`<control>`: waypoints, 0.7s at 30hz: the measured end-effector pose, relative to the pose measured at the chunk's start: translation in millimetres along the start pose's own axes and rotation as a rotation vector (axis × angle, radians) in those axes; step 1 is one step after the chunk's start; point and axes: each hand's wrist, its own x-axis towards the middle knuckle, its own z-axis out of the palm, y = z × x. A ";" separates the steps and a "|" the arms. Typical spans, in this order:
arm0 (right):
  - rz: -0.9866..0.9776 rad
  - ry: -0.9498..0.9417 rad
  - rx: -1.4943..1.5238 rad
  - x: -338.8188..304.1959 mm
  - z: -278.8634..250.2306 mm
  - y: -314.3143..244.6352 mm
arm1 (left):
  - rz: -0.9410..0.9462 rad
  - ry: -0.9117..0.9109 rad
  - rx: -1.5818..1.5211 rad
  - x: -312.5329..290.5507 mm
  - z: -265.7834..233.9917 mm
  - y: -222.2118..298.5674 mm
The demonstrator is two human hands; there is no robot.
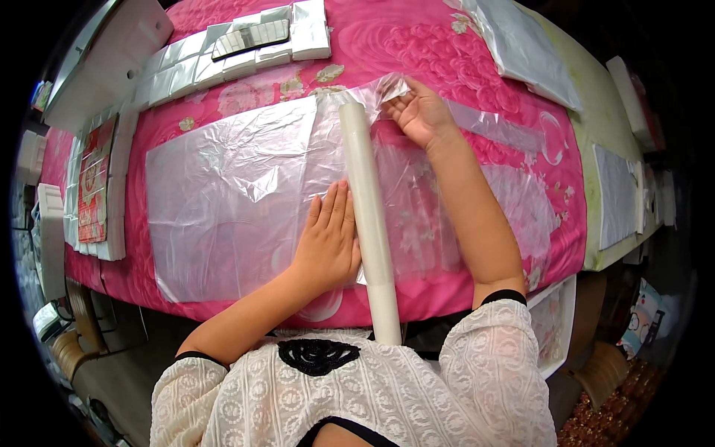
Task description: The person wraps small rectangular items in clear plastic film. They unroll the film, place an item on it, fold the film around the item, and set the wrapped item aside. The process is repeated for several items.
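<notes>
While the right hand (421, 117) pinches clear film (392, 90) (partly veiling it), left hand (328, 242) flat, palm hidden.

Ahead to your left, a phone (251, 39) lies on white packets (310, 39) atop a pink floral cloth (372, 45); farther left is a red patterned packet (95, 182); a white container (564, 328) sits to your right.

1. Left hand (328, 237): lay flat on clear plastic sheet (231, 179), beside white roll (367, 186).
2. Right hand (423, 118): held crumpled film (394, 88) near the roll's far end.
3. Black phone (250, 39): rested on white packets (310, 37).
</notes>
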 end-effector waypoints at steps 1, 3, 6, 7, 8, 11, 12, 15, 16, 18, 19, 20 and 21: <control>-0.032 -0.049 0.057 9.5 -15.3 -17.1 | 0.000 0.002 0.001 0.0 0.1 0.3; -0.122 0.066 0.181 26.4 -36.1 -54.8 | -0.023 -0.004 -0.006 -0.7 -0.3 0.2; -0.284 0.261 0.214 41.9 -95.0 -128.2 | -0.025 -0.012 -0.007 -0.7 -0.4 0.9; -0.313 0.256 0.222 43.9 -133.2 -160.8 | -0.011 -0.015 -0.011 1.0 -0.3 2.5; -0.393 0.405 0.247 44.1 -138.3 -176.9 | -0.019 -0.011 -0.008 0.8 -0.2 1.2; -0.580 0.506 0.236 17.1 -171.5 -236.2 | 0.000 -0.003 -0.017 2.1 -0.2 3.6; -0.595 0.457 0.197 13.3 -163.5 -238.5 | -0.003 -0.004 -0.013 1.5 -0.8 3.7; -0.619 0.253 0.080 -18.0 -113.2 -247.5 | -0.014 0.006 -0.043 -0.3 -1.9 2.9; -0.605 0.141 0.043 -27.3 -74.5 -226.5 | -0.028 0.011 -0.055 -2.1 -2.8 1.5; -0.620 -0.082 -0.093 -63.6 -2.3 -165.7 | -0.087 0.078 -0.212 -3.8 -9.3 -0.6; -0.628 -0.161 -0.239 -83.0 23.1 -130.3 | -0.107 0.117 -0.296 -1.0 -13.7 -1.4; -0.633 -0.309 -0.430 -91.8 35.4 -96.3 | -0.074 0.232 -0.392 2.7 -21.0 -5.5; -0.611 -0.417 -0.682 -112.5 56.4 -62.5 | -0.045 0.342 -0.489 5.0 -32.4 -12.7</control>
